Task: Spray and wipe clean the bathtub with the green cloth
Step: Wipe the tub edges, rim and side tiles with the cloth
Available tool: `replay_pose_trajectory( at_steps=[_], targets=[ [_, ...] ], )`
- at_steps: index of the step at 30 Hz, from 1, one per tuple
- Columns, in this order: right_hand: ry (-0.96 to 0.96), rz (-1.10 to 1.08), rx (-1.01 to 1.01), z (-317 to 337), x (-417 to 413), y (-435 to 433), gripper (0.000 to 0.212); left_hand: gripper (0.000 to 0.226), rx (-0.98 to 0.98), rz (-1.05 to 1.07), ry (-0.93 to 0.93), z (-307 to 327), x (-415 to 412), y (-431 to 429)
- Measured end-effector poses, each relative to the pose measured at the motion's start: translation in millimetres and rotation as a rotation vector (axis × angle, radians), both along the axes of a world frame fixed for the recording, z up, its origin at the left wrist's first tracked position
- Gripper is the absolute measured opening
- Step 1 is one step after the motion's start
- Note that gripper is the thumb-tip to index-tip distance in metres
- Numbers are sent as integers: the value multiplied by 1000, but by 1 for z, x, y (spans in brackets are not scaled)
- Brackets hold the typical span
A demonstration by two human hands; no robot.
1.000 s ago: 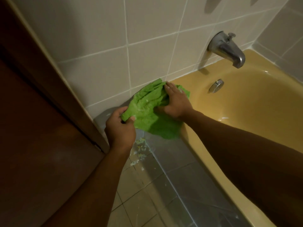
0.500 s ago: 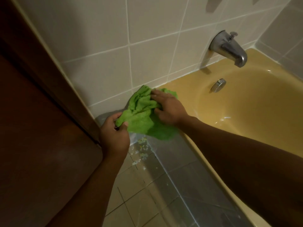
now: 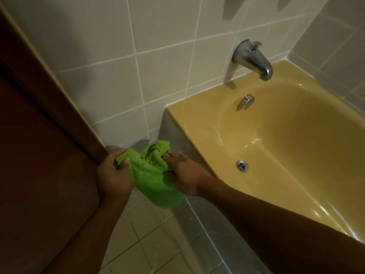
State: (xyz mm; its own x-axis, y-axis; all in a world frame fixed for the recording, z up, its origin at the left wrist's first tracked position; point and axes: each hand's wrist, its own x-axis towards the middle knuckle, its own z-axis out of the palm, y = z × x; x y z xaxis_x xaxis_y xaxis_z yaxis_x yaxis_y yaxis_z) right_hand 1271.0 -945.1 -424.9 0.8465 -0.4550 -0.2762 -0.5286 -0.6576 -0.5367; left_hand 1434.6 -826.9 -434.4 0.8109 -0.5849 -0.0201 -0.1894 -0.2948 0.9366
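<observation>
I see the green cloth (image 3: 152,175) bunched between my two hands, held just off the near corner of the yellow bathtub (image 3: 197,115) and above the tiled floor (image 3: 158,244). My left hand (image 3: 112,175) pinches one end. My right hand (image 3: 185,173) grips the other side, fingers in the folds. A metal spout (image 3: 252,60) juts from the wall over the tub, and the drain (image 3: 242,165) sits in the tub's bottom.

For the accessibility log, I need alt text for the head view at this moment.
A person's two hands hold a bunched green cloth beside a yellow bathtub, the left hand gripping one end, the right hand the other. A metal spout juts from the tiled wall above the tub's end; the drain shows in its floor.
</observation>
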Motion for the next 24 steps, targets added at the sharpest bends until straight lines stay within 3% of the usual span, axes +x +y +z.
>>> replay_pose_trajectory(
  at_steps=[4,8,12,16,18,21,24],
  targets=[
    [-27,-151,60,13,-21,8,43,30,-17,-95,2,16,-18,-3],
    [-179,-253,25,35,-38,-2,35,40,-90,-215,-3,43,-35,-15],
    [-363,-212,-45,66,-57,-29,51,64,-54,-434,-149,72,-46,-25],
    [-337,-58,32,99,-66,-40,74,64,-36,-618,-225,114,-55,-27],
    [-332,5,52,108,-64,-37,63,58,-53,-672,-190,136,-59,-27],
    [-316,-22,-9,130,-69,-31,29,46,-63,-688,-106,164,-61,-25],
    [-277,-36,-26,166,-85,-27,12,32,-44,-664,-128,186,-65,-12]
  ],
)
